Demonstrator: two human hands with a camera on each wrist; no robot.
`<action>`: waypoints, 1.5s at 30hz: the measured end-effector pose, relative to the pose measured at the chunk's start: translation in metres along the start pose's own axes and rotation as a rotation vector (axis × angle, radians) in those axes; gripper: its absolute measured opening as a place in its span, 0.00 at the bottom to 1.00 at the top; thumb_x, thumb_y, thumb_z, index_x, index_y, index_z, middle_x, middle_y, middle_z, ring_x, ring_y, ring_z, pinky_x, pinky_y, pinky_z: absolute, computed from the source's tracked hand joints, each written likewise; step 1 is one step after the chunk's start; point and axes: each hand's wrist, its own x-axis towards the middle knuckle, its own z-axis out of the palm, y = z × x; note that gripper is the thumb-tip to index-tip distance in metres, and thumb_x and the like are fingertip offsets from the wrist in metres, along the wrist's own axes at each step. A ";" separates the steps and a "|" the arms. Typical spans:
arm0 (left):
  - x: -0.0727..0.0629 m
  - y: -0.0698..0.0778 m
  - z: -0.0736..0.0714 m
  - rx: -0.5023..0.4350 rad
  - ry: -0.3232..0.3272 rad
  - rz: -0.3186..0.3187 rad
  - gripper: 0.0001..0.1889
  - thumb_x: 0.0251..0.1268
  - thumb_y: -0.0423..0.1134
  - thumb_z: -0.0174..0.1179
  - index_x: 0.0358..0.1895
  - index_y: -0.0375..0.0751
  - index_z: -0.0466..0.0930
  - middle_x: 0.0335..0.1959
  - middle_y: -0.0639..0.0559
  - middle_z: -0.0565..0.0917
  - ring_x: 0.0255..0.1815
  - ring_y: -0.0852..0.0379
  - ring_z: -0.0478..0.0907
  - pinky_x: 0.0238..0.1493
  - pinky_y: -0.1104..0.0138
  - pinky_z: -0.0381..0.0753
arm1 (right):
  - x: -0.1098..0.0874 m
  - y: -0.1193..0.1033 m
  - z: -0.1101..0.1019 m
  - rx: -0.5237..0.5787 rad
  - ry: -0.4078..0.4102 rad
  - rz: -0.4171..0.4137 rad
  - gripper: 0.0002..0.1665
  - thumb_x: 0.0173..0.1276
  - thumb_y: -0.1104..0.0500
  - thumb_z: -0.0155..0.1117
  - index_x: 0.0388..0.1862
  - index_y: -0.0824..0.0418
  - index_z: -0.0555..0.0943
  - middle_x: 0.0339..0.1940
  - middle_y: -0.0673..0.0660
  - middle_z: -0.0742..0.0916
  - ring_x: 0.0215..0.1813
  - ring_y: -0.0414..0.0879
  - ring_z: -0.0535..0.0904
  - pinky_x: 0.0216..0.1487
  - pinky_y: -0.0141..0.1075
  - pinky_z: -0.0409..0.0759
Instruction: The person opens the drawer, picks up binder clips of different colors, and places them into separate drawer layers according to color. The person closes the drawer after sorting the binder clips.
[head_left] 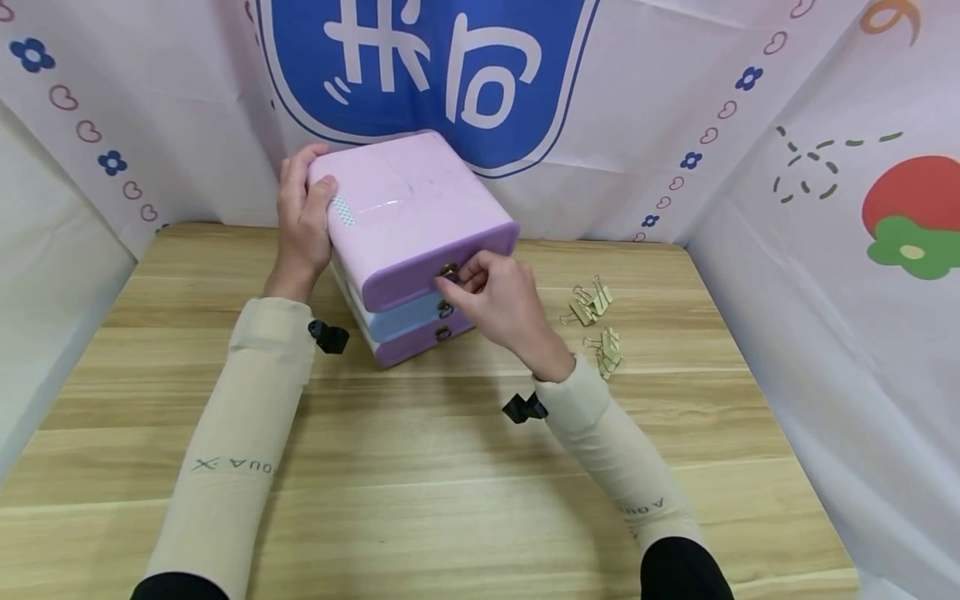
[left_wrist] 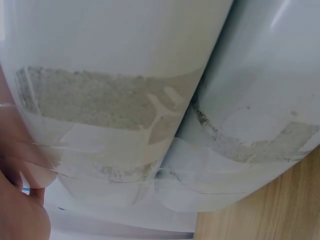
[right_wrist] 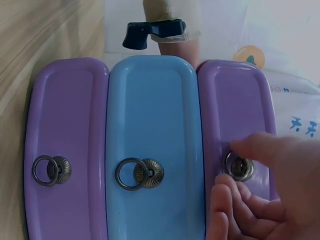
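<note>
A small three-drawer storage box (head_left: 420, 200) with a pink top stands on the table, turned at an angle. Its drawer fronts are purple, blue (right_wrist: 152, 100) and purple, each with a round bronze ring pull. My left hand (head_left: 302, 212) grips the box's back left corner, thumb on top; in the left wrist view, fingers (left_wrist: 25, 165) lie against its pale, taped side. At the top purple drawer (right_wrist: 237, 100), my right hand (head_left: 501, 300) has its thumb and fingertips around the ring pull (right_wrist: 239, 167), pinching it. All three drawers look closed.
Several gold binder clips (head_left: 587, 304) lie in two small groups on the wooden table (head_left: 420, 467), right of the box. A printed white cloth (head_left: 622, 108) hangs behind the box, and cloth walls stand at both sides.
</note>
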 end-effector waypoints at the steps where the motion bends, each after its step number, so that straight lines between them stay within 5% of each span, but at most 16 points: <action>1: 0.000 0.000 0.000 0.001 0.000 -0.002 0.27 0.73 0.44 0.46 0.72 0.41 0.74 0.58 0.62 0.71 0.60 0.66 0.66 0.67 0.67 0.62 | 0.001 0.001 0.000 0.011 -0.010 0.007 0.16 0.66 0.51 0.77 0.29 0.59 0.83 0.25 0.53 0.87 0.26 0.42 0.82 0.28 0.33 0.79; 7: -0.005 0.004 0.000 0.007 -0.012 -0.023 0.27 0.74 0.44 0.45 0.72 0.40 0.73 0.59 0.60 0.71 0.60 0.65 0.65 0.67 0.68 0.63 | 0.001 0.007 -0.001 0.143 -0.097 0.025 0.16 0.70 0.53 0.70 0.23 0.56 0.82 0.20 0.53 0.83 0.23 0.43 0.76 0.25 0.34 0.72; 16: -0.006 0.005 0.000 0.010 -0.011 -0.023 0.27 0.74 0.44 0.45 0.72 0.41 0.73 0.61 0.60 0.71 0.61 0.65 0.65 0.68 0.67 0.62 | -0.005 0.007 -0.001 0.297 -0.186 0.028 0.22 0.82 0.53 0.59 0.33 0.67 0.86 0.26 0.57 0.88 0.30 0.55 0.85 0.29 0.36 0.80; 34: -0.005 0.005 -0.001 -0.008 0.002 -0.003 0.28 0.73 0.43 0.45 0.72 0.38 0.73 0.57 0.63 0.70 0.59 0.66 0.65 0.66 0.67 0.62 | -0.037 0.006 -0.015 0.250 -0.185 -0.006 0.18 0.83 0.55 0.58 0.31 0.58 0.85 0.25 0.53 0.87 0.28 0.49 0.84 0.31 0.37 0.83; 45: -0.002 0.003 -0.001 -0.001 -0.002 0.002 0.28 0.73 0.44 0.45 0.72 0.40 0.73 0.58 0.63 0.70 0.60 0.66 0.65 0.67 0.67 0.62 | -0.055 0.007 -0.023 0.276 -0.197 -0.013 0.17 0.82 0.57 0.58 0.33 0.60 0.86 0.26 0.55 0.87 0.29 0.55 0.84 0.30 0.36 0.82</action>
